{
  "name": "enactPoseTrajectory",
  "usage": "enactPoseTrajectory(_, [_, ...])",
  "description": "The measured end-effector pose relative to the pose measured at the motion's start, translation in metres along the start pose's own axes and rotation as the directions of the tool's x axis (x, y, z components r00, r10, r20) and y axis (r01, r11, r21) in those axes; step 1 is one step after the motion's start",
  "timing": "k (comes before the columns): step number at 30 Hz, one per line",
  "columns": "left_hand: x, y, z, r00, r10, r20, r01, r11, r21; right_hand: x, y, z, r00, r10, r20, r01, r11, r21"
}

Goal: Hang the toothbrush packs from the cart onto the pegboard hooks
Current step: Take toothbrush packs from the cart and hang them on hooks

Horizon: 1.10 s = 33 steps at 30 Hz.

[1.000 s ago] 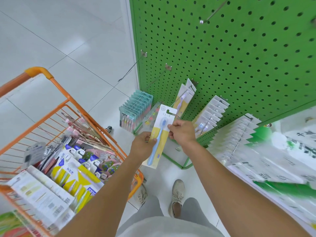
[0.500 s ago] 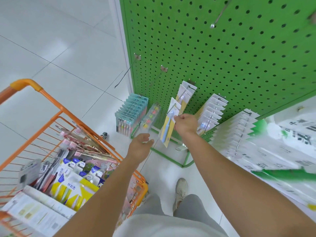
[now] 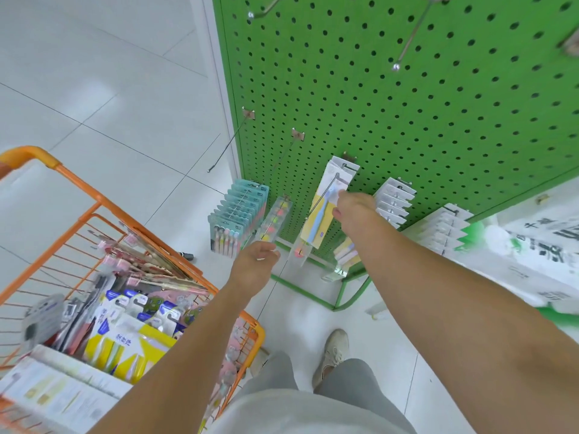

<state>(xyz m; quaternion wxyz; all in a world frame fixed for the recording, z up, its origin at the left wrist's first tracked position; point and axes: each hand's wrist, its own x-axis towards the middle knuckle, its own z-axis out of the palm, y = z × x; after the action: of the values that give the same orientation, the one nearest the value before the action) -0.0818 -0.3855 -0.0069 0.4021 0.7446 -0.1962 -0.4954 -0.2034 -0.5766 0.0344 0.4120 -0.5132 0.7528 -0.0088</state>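
**Yellow toothbrush pack at the hook, right hand on it**

At the left, the orange cart [image 3: 103,214] is cut off by the frame edge, and the packs heaped inside it [image 3: 131,333] are blurred, their print unreadable. The left hand [image 3: 255,267] hangs in the air right of the cart, near the floor stand's base, its fingers loosely curled with nothing in them. Beyond it hang teal multi-packs [image 3: 238,214] and a clear pack of coloured pieces [image 3: 275,220], low on the green pegboard [image 3: 407,104]. Further right, the yellow toothbrush pack [image 3: 319,220] hangs on a long wire hook [image 3: 326,192], in front of the other packs there. The right hand [image 3: 354,208] meets its upper right edge; the fingertips are hidden behind the knuckles, so whether they pinch the card cannot be told. White packs [image 3: 394,198] hang just right.
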Motion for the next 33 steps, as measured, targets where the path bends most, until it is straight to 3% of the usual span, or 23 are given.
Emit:
enactPoseTrajectory(1, [-0.001, 0.0, -0.001, 1.0, 0.0, -0.002, 0.0, 1.0, -0.003, 0.0, 0.0, 0.004, 0.995, -0.08, -0.061, 0.075, 0.993, -0.089])
enactPoseTrajectory(2, [-0.001, -0.002, -0.002, 1.0, -0.004, -0.004, 0.004, 1.0, -0.01, 0.0, 0.003, 0.006, 0.99, -0.1, -0.097, 0.106, 0.993, 0.055])
enactPoseTrajectory(3, [-0.001, -0.003, -0.003, 1.0, -0.01, -0.008, 0.01, 1.0, -0.022, -0.004, 0.0, 0.009, 0.994, 0.017, -0.112, 0.029, 0.917, 0.398])
enactPoseTrajectory(4, [-0.001, -0.004, -0.005, 1.0, -0.017, -0.016, 0.017, 0.999, -0.036, -0.007, -0.004, 0.007, 0.995, 0.08, -0.062, -0.033, 0.838, 0.544])
enactPoseTrajectory(5, [-0.003, -0.005, -0.005, 0.999, -0.027, -0.026, 0.026, 0.998, -0.051, -0.012, 0.0, 0.013, 0.996, 0.094, -0.01, -0.072, 0.824, 0.562])
enactPoseTrajectory(9, [-0.011, -0.009, -0.009, 0.996, -0.05, -0.079, 0.044, 0.996, -0.081, -0.022, 0.011, 0.025, 0.994, -0.053, -0.097, 0.1, 0.814, 0.572])
enactPoseTrajectory(11, [-0.02, -0.009, -0.01, 0.991, -0.051, -0.126, 0.039, 0.995, -0.092, -0.022, 0.008, 0.021, 0.997, -0.052, -0.059, 0.077, 0.787, 0.612])
enactPoseTrajectory(14, [-0.033, -0.012, -0.008, 0.981, -0.053, -0.188, 0.034, 0.994, -0.101, -0.019, 0.005, 0.01, 0.984, 0.026, 0.176, -0.137, 0.739, 0.659])
enactPoseTrajectory(17, [-0.041, -0.015, -0.003, 0.973, -0.059, -0.222, 0.039, 0.995, -0.096, -0.012, 0.003, 0.007, 0.873, -0.022, 0.487, -0.361, 0.643, 0.675])
enactPoseTrajectory(19, [-0.045, -0.016, -0.004, 0.969, -0.058, -0.241, 0.038, 0.996, -0.086, -0.01, 0.001, 0.006, 0.839, -0.068, 0.54, -0.394, 0.609, 0.689])
enactPoseTrajectory(25, [-0.056, -0.019, -0.006, 0.95, -0.081, -0.301, 0.046, 0.992, -0.12, -0.003, 0.001, -0.003, 0.84, -0.09, 0.534, -0.389, 0.585, 0.711])
enactPoseTrajectory(29, [-0.071, -0.023, -0.011, 0.944, -0.1, -0.316, 0.071, 0.992, -0.101, -0.016, 0.004, -0.005, 0.876, -0.044, 0.48, -0.351, 0.624, 0.698])
enactPoseTrajectory(31, [-0.083, -0.032, -0.021, 0.921, -0.113, -0.374, 0.086, 0.992, -0.088, -0.046, 0.014, -0.005, 0.936, 0.011, 0.353, -0.264, 0.687, 0.677])
enactPoseTrajectory(33, [-0.099, -0.044, -0.033, 0.884, -0.155, -0.441, 0.115, 0.987, -0.115, -0.084, 0.033, 0.005, 0.989, -0.047, 0.137, -0.058, 0.738, 0.672])
